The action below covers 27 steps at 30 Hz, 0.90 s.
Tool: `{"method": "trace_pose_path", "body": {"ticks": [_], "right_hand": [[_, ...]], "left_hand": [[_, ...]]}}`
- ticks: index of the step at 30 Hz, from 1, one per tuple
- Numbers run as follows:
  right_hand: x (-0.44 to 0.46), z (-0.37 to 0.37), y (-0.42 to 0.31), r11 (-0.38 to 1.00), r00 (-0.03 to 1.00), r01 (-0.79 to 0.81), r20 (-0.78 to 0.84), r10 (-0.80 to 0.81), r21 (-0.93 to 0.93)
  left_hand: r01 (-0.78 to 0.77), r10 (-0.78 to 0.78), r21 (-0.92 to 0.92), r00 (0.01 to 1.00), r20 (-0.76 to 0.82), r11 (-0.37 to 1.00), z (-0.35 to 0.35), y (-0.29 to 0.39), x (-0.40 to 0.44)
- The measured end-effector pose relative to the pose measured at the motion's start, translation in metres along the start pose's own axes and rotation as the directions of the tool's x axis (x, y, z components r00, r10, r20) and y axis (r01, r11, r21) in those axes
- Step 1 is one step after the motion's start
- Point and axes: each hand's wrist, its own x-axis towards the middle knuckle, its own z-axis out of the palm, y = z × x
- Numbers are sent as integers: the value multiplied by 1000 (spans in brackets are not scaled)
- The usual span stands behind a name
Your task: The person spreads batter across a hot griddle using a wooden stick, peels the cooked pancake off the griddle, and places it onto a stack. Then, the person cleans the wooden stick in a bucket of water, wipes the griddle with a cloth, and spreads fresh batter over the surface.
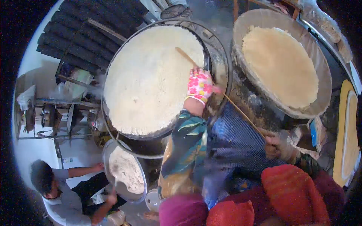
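My left hand [200,85], in a white glove with pink flowers, is closed around a long thin wooden stick [243,115]. The flatter end of the stick lies over a wide, pale, round sheet of batter or dough [151,79] on a large round griddle [151,142]. Lower right, my right hand [274,145] is bare and somewhat blurred, its fingers closed at the stick's other end. My left forearm crosses the griddle's near edge, and a dark metal ring [229,60] runs around the griddle.
At upper right stands a wide shallow container [324,75] holding a tan round sheet [281,67]. A person [68,192] sits lower left beside a basin [140,162] of pale, lumpy material. Shelves [68,101] line the left wall. A yellow oval object [345,132] stands at far right.
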Motion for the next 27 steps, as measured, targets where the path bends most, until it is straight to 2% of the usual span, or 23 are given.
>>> {"method": "trace_pose_path", "body": {"ticks": [2, 4, 6, 7, 8, 10, 11, 12, 14, 15, 17, 18, 19, 20, 21, 22, 23, 24, 25, 27], "right_hand": [[17, -21, 14, 999, 998, -5, 63, 3, 36], [31, -26, 18, 976, 977, -164, 164, 140, 141], [37, 14, 12, 962, 963, -246, 141, 229, 120], [35, -12, 5, 946, 950, -302, 125, 287, 120], [41, 2, 5, 945, 947, -310, 125, 297, 107], [55, 24, 3, 951, 905, -296, 292, 309, -89], [65, 39, 4, 948, 900, -301, 297, 318, -101], [73, 57, 6, 912, 901, -144, 331, 281, -383], [90, 70, 25, 777, 889, 46, 380, 254, -628], [114, 60, 46, 522, 796, 534, 604, -46, -665], [116, 74, 53, 343, 835, 528, 549, -42, -777], [107, 90, 44, 339, 830, 536, 556, -45, -773], [101, 105, 37, 445, 922, 331, 386, 36, -832], [98, 114, 34, 542, 973, 104, 198, 117, -834], [97, 115, 32, 551, 976, 136, 208, 69, -823], [115, 99, 39, 580, 917, 369, 385, -101, -726], [147, 77, 49, 538, 806, 580, 526, -271, -612], [171, 73, 60, 198, 787, 593, 511, -345, -780], [187, 76, 77, 141, 723, 639, 527, -448, -756], [202, 99, 85, 5, 698, 635, 571, -432, -772]], "left_hand": [[36, -35, 27, 999, -29, 999, -12, -17, -21], [66, -68, -20, 991, -113, 998, -10, -40, -48], [102, -102, -5, 984, -145, 995, -9, -69, -81], [138, -138, -5, 981, -136, 990, 12, -49, -83], [174, -175, -19, 976, -129, 985, 6, -60, -103], [270, -260, 12, 938, -228, 963, 18, -89, -141], [285, -262, 64, 934, -241, 956, 18, -103, -161], [315, -300, 36, 928, -219, 948, 9, -110, -184], [325, -313, 13, 920, -237, 946, -2, -127, -225], [341, -314, 68, 914, -257, 938, -6, -133, -242], [377, -333, 156, 910, -248, 913, -16, -135, -278], [410, -354, 146, 885, -301, 901, -25, -122, -296], [528, -465, 119, 817, -340, 841, -28, -109, -312], [533, -479, 48, 793, -377, 845, -46, -86, -325], [516, -438, 124, 812, -386, 848, -61, -59, -339], [417, -396, 14, 874, -282, 909, -42, -65, -351], [289, -274, 100, 952, -137, 952, -15, -70, -375], [302, -280, 36, 917, -283, 953, 25, -84, -387], [285, -258, 85, 936, -237, 955, 25, -84, -382], [287, -257, 168, 949, -180, 943, 28, -85, -371]]}}
